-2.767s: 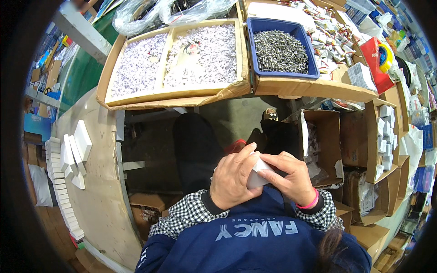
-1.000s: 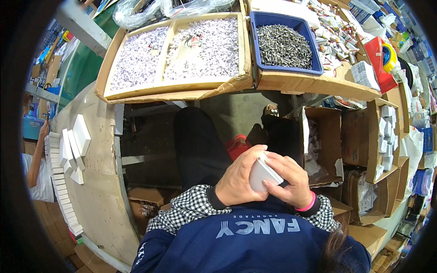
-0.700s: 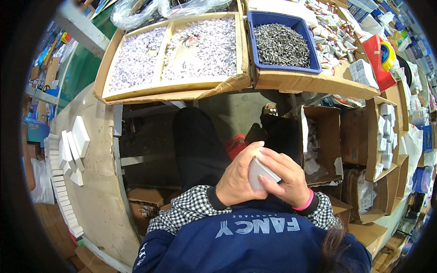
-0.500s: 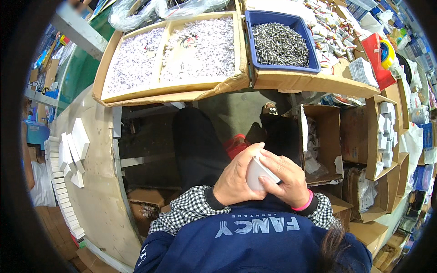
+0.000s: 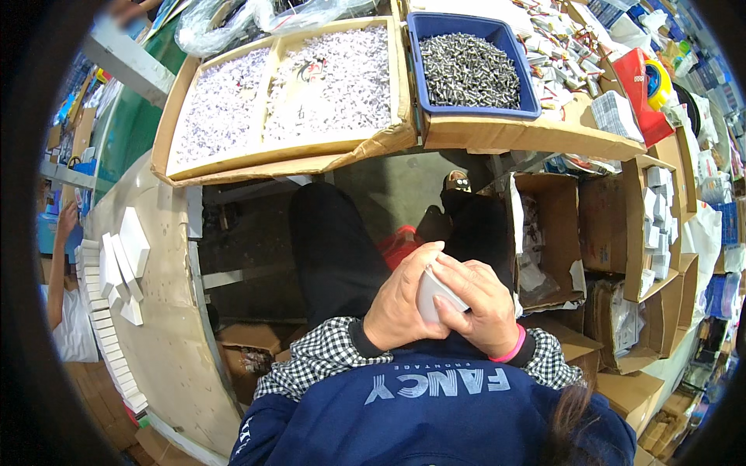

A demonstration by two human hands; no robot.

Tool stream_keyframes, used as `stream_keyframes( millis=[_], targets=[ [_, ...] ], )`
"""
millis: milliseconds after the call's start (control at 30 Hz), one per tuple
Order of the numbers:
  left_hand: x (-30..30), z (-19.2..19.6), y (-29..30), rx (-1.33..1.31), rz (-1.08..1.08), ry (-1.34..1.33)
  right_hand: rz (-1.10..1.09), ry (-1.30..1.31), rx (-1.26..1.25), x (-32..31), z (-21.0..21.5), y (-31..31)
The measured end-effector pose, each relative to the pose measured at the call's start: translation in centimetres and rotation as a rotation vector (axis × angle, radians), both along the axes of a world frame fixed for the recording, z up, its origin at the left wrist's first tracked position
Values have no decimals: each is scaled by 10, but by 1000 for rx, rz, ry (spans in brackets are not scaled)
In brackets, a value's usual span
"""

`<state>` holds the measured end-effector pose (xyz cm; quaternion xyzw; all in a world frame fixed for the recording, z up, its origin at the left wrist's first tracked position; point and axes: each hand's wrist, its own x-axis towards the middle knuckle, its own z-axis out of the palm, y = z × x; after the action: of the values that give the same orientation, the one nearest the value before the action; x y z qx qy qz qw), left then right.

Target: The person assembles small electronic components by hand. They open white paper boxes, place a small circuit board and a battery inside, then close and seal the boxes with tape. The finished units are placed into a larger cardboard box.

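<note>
Above my lap, both hands are closed around a small white box (image 5: 437, 295). My left hand (image 5: 398, 307) wraps its left side, the palm against it and the fingertips near the top. On the other side, my right hand (image 5: 483, 304) presses with the thumb across the front face and the fingers over the upper edge. A pink band circles my right wrist. Much of the white box is hidden by the fingers, and its far side does not show.
White boxes (image 5: 124, 256) lie on the left table (image 5: 167, 311), beside a long row. Ahead are a divided tray of small white parts (image 5: 334, 81) and a blue bin (image 5: 536, 109) of metal pieces. Cardboard cartons (image 5: 548, 186) stand right. At far left, another person's arm (image 5: 58, 268) shows.
My hands and the white box have shifted slightly left, with the grip nearly the same. Another person's arm has risen into view at the far left.
</note>
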<state>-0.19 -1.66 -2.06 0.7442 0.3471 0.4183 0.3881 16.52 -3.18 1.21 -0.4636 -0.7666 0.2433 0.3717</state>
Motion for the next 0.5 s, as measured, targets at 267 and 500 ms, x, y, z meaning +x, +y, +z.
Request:
stream_keyframes(
  millis=[267, 500],
  targets=[
    [1, 3, 3, -57, 11, 48, -16, -48, 52, -1, 3, 6],
    [2, 9, 5, -54, 30, 52, -14, -66, 46, -3, 10, 9]
  ],
)
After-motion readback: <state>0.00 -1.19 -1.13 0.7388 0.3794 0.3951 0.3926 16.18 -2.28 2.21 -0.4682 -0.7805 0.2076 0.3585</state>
